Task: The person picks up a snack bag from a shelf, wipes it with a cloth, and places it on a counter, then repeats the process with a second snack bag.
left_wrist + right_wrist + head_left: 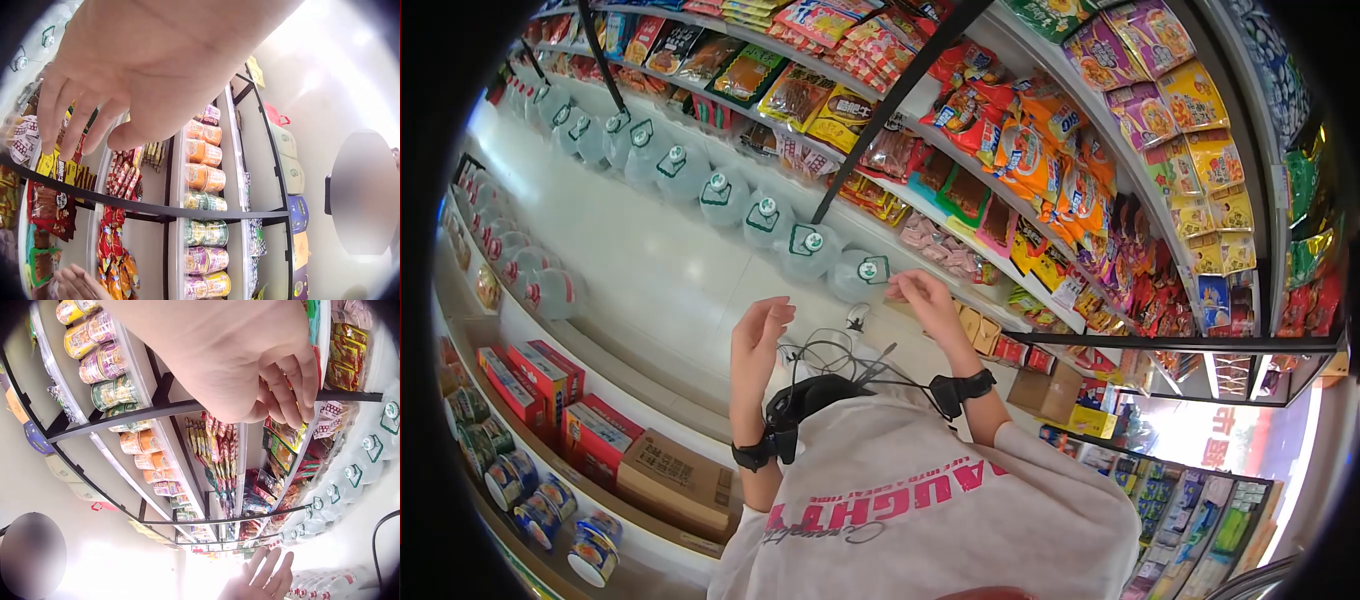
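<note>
In the head view my left hand point(758, 328) is held up in front of the body with loosely bent fingers and nothing in it. My right hand point(928, 302) is raised a short way to its right, also holding nothing. Beyond it, a large clear water jug point(858, 274) with a green handle stands at the near end of a row on the floor. The left hand point(156, 75) fills the top of the left wrist view, its fingers spread a little. From the right wrist view, the right hand point(269, 369) shows relaxed, slightly bent fingers, overlapping shelved snack packets point(284, 447).
Shelves of bagged snacks point(1040, 150) rise behind the jug row. On the left, a low shelf carries red boxes point(600, 435), a brown carton point(675, 480) and cup noodles point(595, 548). Black cables point(840, 350) hang between the forearms. More jugs point(555, 290) line the aisle's left side.
</note>
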{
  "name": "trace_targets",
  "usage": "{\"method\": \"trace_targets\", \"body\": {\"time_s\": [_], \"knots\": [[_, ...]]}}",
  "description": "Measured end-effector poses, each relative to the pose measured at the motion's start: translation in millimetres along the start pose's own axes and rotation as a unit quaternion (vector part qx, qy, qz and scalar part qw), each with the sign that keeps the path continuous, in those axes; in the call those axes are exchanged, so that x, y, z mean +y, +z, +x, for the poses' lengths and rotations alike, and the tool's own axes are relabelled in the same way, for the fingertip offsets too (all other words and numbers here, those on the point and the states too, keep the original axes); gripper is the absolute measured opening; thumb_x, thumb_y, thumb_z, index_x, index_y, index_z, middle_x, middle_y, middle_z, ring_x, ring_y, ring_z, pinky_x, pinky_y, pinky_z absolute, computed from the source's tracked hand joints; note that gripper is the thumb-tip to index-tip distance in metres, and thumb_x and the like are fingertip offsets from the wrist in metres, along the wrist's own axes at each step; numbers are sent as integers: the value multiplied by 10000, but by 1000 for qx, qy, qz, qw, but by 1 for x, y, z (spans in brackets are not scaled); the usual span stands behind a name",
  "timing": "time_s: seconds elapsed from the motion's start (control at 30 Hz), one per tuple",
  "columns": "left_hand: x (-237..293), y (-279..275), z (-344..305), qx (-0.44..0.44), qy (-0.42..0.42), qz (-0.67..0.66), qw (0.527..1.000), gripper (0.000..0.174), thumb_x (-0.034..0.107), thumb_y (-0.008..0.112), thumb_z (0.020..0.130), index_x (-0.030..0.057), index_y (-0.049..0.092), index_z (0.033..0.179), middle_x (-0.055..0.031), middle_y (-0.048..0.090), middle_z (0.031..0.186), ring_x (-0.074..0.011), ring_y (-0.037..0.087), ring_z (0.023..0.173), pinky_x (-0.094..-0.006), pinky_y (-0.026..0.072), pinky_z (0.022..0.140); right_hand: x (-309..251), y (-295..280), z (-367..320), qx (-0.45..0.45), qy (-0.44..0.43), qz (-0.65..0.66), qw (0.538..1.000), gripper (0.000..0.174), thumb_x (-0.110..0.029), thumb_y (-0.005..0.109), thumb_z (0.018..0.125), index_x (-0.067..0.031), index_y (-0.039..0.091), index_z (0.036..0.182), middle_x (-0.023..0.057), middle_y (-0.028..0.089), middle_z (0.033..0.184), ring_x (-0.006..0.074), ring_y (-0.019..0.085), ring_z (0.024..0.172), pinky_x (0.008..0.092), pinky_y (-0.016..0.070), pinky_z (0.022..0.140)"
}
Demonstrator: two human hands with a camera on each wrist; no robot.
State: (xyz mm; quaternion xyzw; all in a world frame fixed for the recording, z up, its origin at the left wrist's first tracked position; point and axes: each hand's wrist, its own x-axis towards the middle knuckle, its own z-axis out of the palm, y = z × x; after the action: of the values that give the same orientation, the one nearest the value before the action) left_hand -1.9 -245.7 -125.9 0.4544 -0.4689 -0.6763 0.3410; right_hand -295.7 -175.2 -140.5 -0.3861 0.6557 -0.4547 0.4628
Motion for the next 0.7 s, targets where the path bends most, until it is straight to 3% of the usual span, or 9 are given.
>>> {"method": "trace_targets", "body": {"time_s": [0.13, 0.23, 0.7], "knots": [[-6, -6, -3, 8, 2, 5, 1000, 338, 283, 537, 1027, 4, 651, 1180, -108, 701, 1049, -195, 658, 1012, -332, 512, 907, 1, 6, 1, -10, 9, -5, 1000, 243, -196, 541, 1033, 25, 632, 1080, 91, 690, 957, 155, 667, 906, 288, 532, 843], [-4, -7, -6, 18, -2, -12, 1000, 315, 263, 542, 1032, -2, 644, 1170, -95, 693, 1030, -166, 636, 973, -296, 491, 839, 1, 10, 1, -10, 9, -3, 1000, 242, -199, 543, 1033, 21, 632, 1082, 90, 692, 954, 153, 669, 913, 285, 530, 847], [-25, -13, -10, 20, -24, -43, 999, 285, 216, 534, 1033, -15, 633, 1166, -91, 688, 1029, -167, 634, 999, -298, 484, 866, 17, 17, -5, -27, 52, -34, 998, 247, -220, 543, 1036, 5, 638, 1079, 75, 697, 973, 147, 667, 922, 286, 526, 862]]}}
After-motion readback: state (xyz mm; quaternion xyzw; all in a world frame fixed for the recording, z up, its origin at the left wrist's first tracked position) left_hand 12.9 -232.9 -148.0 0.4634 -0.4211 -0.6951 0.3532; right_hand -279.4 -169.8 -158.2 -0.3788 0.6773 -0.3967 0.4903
